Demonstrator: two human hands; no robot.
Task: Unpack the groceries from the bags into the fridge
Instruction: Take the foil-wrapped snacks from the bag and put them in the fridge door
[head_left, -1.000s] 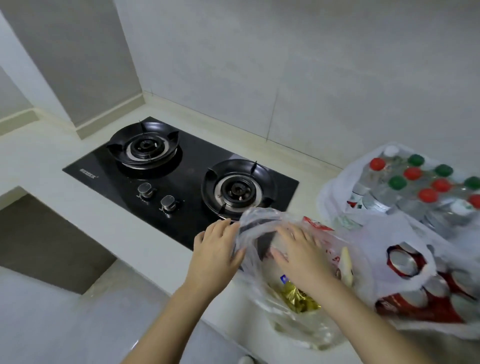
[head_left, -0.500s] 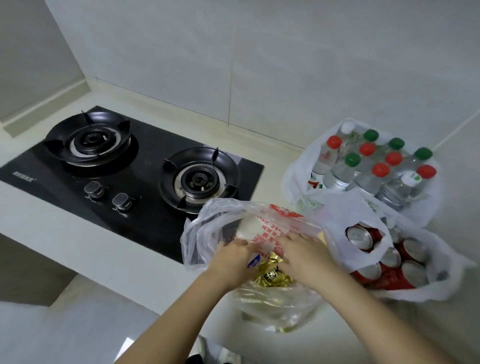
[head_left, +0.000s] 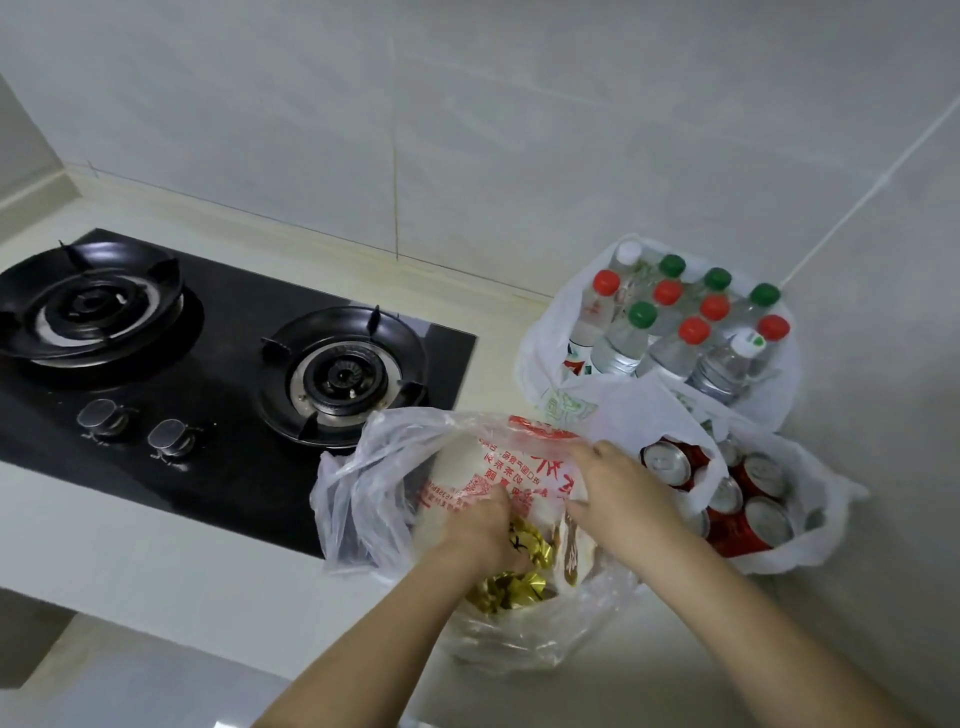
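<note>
A clear plastic bag (head_left: 384, 478) with red print stands on the counter's front edge. Gold foil packets (head_left: 511, 592) and a pale round item lie inside it. My left hand (head_left: 480, 530) is down in the bag's mouth, its fingers curled at the printed plastic next to the foil. My right hand (head_left: 618, 488) pinches the printed side of the same bag from the right. To the right, a white bag holds several red cans (head_left: 753, 499). Behind it, another white bag holds several water bottles (head_left: 675, 332) with red and green caps.
A black two-burner gas hob (head_left: 223, 395) with two knobs fills the counter (head_left: 156, 566) to the left. Tiled wall runs behind, with a corner at the far right. The counter drops off at the front edge near my arms.
The view has swung right and moved closer. My left hand went from the bag's left rim down into its mouth, while my right hand stayed on the printed side and spread it.
</note>
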